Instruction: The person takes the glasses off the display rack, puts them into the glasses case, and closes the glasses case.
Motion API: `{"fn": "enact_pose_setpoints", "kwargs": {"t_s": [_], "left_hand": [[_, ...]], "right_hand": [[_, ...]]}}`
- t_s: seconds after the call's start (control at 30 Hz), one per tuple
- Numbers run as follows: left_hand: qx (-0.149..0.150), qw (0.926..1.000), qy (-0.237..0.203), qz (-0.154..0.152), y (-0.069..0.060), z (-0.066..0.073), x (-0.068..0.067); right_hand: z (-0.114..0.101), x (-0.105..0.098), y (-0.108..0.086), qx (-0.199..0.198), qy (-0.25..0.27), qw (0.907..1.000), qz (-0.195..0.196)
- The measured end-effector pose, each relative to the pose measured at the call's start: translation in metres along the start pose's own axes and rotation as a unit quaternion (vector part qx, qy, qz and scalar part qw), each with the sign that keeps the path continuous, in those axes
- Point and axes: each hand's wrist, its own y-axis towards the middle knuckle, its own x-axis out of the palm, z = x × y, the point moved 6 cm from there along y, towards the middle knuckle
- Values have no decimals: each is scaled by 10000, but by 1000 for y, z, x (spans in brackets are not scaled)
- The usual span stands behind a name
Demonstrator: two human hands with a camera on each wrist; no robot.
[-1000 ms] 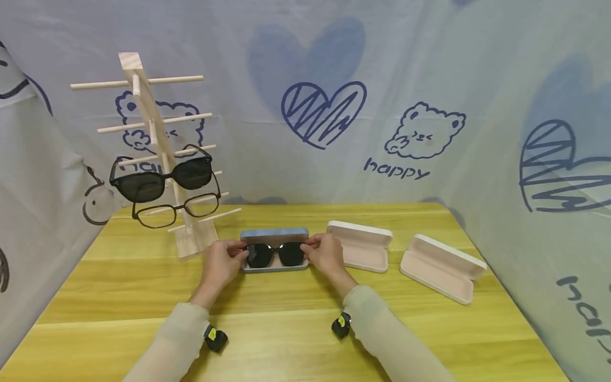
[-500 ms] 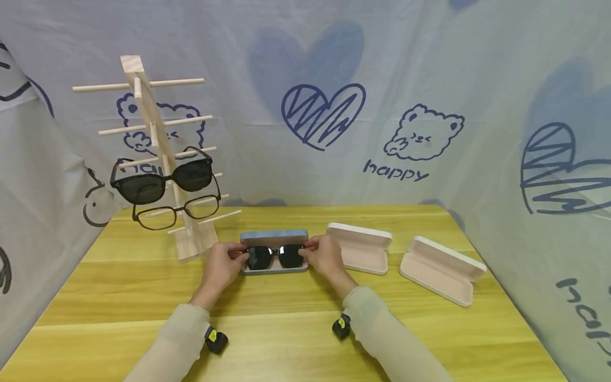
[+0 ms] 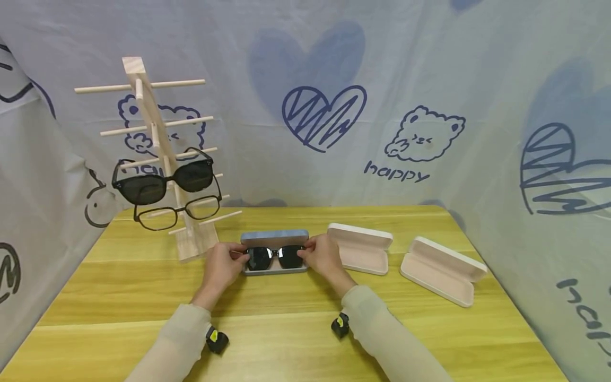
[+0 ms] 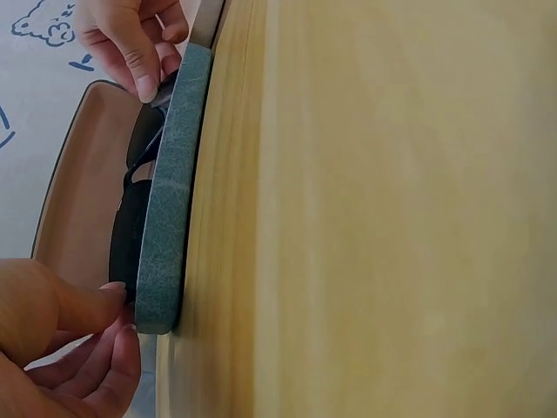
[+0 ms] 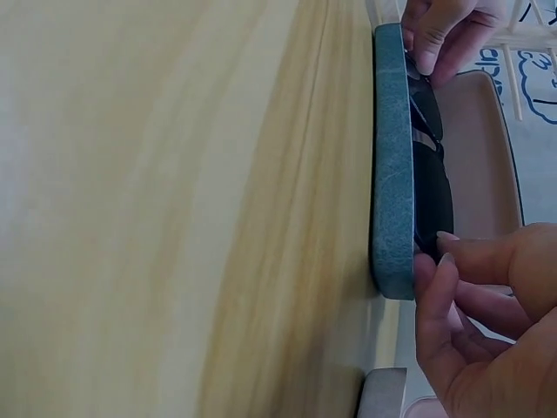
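**Sunglasses (image 3: 259,258) Held at Both Ends in the Blue Case (image 3: 274,234)**

We find the sunglasses over the lower half of the blue case, midway between the left and right edges of the counter (image 3: 286,302) and toward its far edge. The case lid stands raised on the far side. In both wrist views we see the lenses show above the front rim; we cannot tell whether the frame bears on the lining.

Left hand (image 3: 221,268): the fingers (image 4: 96,309) are closed to a pinch on the left end of the frame. Right hand (image 3: 326,257): the fingers are likewise closed to a pinch on the right end. Neither grip shows a gap.

Near the counter's far left corner we note a wooden rack (image 3: 151,109) with pegs. It carries a dark pair (image 3: 198,176) and, below that, a clear pair (image 3: 180,209).

Just right of the blue case we note the first white case (image 3: 360,230). Nearer the counter's right edge, the second white case (image 3: 451,255) sits askew. Both have raised lids and pale pink lining. Behind the far edge hangs a printed cloth (image 3: 324,175).
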Motion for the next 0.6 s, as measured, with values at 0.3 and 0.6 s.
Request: {"fn": "enact_pose_setpoints", "kwargs": {"t_s": [0.3,0.6], "left_hand": [[153,9998,103,89,1,0,0],[146,9997,156,123,1,-1,1]], "right_hand": [[2,1,0,9,-245,9996,-142],[3,3,0,112,-248,9992,-294]]}}
